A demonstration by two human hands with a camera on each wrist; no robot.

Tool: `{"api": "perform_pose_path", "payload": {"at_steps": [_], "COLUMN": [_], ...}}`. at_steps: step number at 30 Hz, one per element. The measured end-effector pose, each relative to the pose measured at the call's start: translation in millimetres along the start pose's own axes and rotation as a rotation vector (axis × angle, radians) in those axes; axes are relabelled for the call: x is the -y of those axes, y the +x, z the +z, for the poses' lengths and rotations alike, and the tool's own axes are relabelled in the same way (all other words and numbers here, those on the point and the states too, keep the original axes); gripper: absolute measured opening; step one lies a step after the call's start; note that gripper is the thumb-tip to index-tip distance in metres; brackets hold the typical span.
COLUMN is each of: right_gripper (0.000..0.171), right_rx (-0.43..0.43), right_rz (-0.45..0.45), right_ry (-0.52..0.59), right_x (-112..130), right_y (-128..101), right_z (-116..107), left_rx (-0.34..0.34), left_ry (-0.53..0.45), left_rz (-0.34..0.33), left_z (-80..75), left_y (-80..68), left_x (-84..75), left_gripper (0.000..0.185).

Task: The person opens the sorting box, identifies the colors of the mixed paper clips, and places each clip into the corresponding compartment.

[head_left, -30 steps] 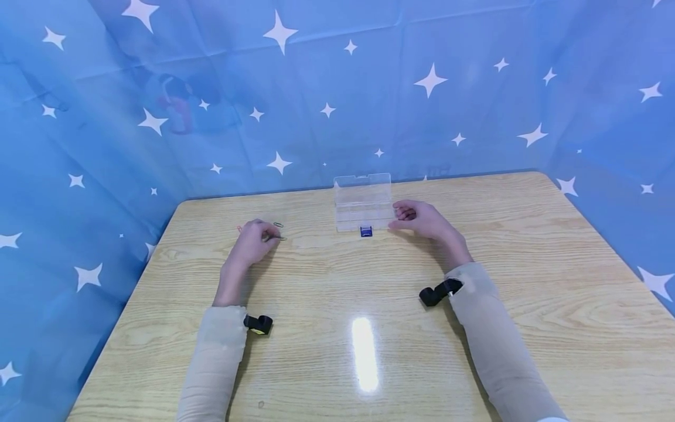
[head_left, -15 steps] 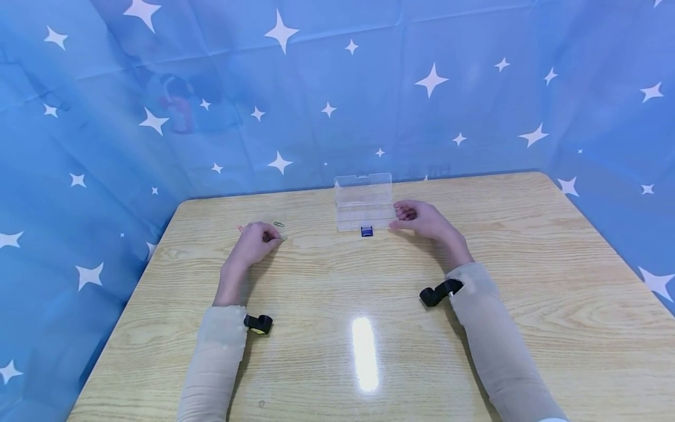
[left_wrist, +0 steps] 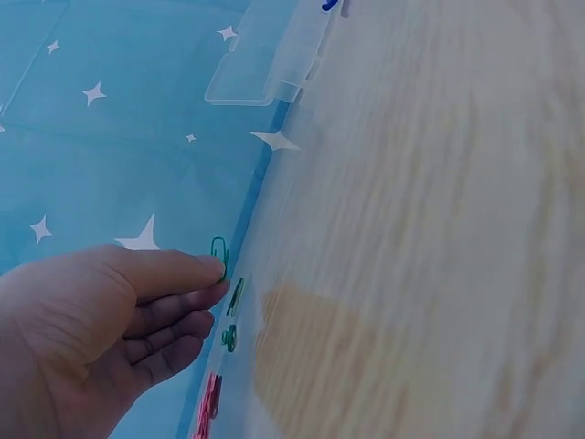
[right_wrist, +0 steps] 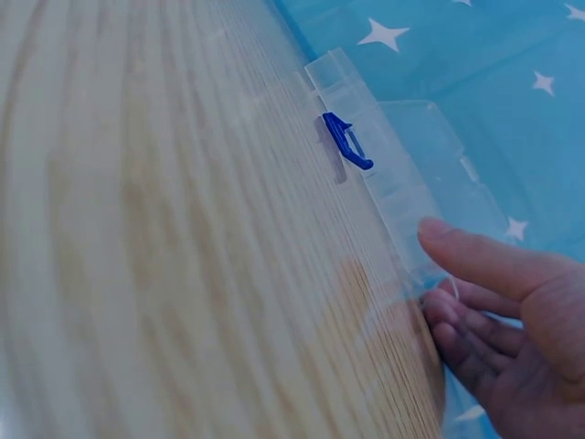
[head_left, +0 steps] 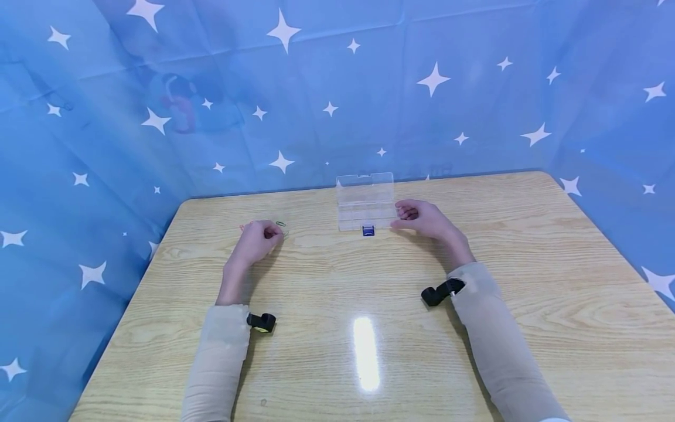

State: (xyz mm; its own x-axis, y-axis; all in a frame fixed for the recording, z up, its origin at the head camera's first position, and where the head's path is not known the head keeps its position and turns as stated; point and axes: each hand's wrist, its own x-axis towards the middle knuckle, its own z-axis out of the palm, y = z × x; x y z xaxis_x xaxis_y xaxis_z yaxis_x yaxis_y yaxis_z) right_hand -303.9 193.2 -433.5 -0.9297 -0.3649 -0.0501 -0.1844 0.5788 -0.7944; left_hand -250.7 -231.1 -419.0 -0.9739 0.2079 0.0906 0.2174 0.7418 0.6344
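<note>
change: since a second ago almost nothing has shifted; the left hand has curled in a touch tighter over the clips, and the right hand has stayed at the box.
paper clips (left_wrist: 234,297): a small scatter on the counter's far left part, right at the left fingertips; a green one (left_wrist: 218,249) sits at the tip of the index finger, another green one and a small green one just beside the lower fingers, a red one (left_wrist: 209,402) nearer the palm.
left hand (head_left: 255,240): lying on the counter, fingers loosely curled toward the clips, index tip touching the green clip; whether it actually pinches one, i cannot tell.
clear plastic box (head_left: 365,202): at the far middle of the counter, lid raised toward the backdrop, well apart from the clips.
blue latch (right_wrist: 346,141): on the box's front edge, hanging down against the counter.
right hand (head_left: 422,219): at the box's right end, fingers relaxed and gently bent, fingertips (right_wrist: 437,303) against the box's corner, thumb along its edge; not wrapped round it.
counter (head_left: 527,281): pale wood grain, a bright lamp glare near the front middle.
backdrop (head_left: 337,88): blue cloth with white stars on all sides behind the counter.
sleeves: beige, a small black camera at each wrist.
</note>
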Motion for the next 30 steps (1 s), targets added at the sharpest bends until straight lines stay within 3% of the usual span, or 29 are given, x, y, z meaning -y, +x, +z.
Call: {"api": "perform_pose_path", "payload": {"at_steps": [30], "right_gripper": [0.070], "right_rx": [-0.001], "right_rz": [-0.001], "right_ry": [0.010], "right_x": [-0.1], "right_y": [0.3], "right_z": [0.9], "left_rx": [-0.134], "left_ry": [-0.186], "left_rz": [0.034], "left_z": [16.3], "left_y": [18.2], "left_x": [-41.0], "left_gripper": [0.016]}}
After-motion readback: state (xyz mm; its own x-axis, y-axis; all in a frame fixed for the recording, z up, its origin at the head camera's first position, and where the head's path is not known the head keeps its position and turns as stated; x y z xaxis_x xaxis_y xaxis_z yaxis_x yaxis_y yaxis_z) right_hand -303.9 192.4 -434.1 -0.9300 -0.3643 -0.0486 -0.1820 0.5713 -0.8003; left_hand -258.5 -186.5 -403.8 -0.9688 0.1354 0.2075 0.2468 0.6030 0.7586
